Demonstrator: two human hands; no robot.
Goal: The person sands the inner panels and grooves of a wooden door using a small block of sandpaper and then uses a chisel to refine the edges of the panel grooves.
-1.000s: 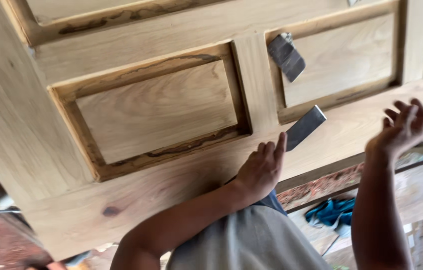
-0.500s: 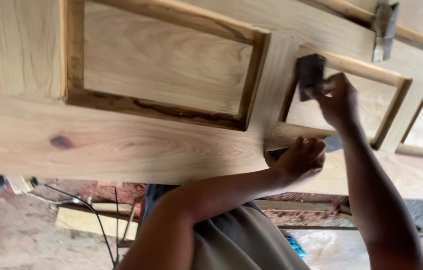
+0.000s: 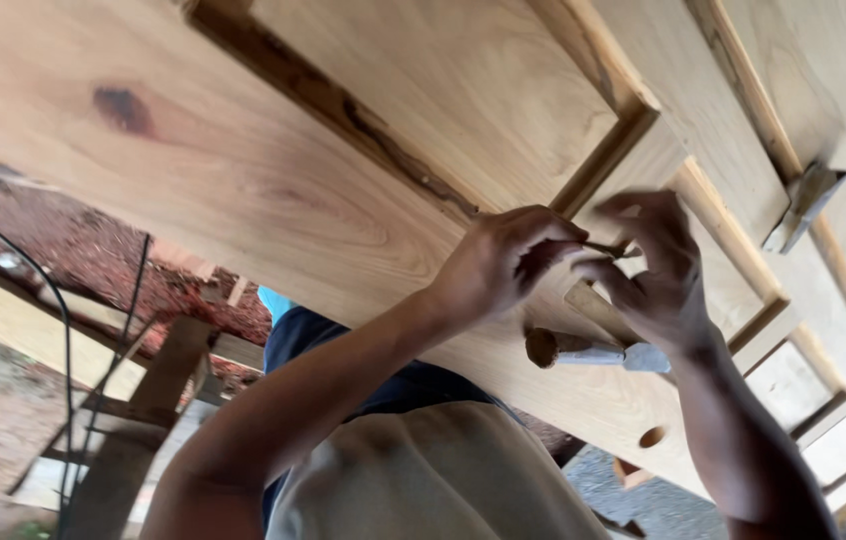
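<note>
Both hands, left hand (image 3: 503,265) and right hand (image 3: 648,270), fingertips pinched on a thin strip (image 3: 605,248) (wooden door (image 3: 273,190) beneath).

A single camera, worn on the person's head, looked down and forward at close range over a panelled wooden door (image 3: 243,170). The view was tilted, so the door ran slantwise across the frame. The left hand (image 3: 498,265) and right hand (image 3: 648,265) sat near the centre, with ground at the lower left.
</note>
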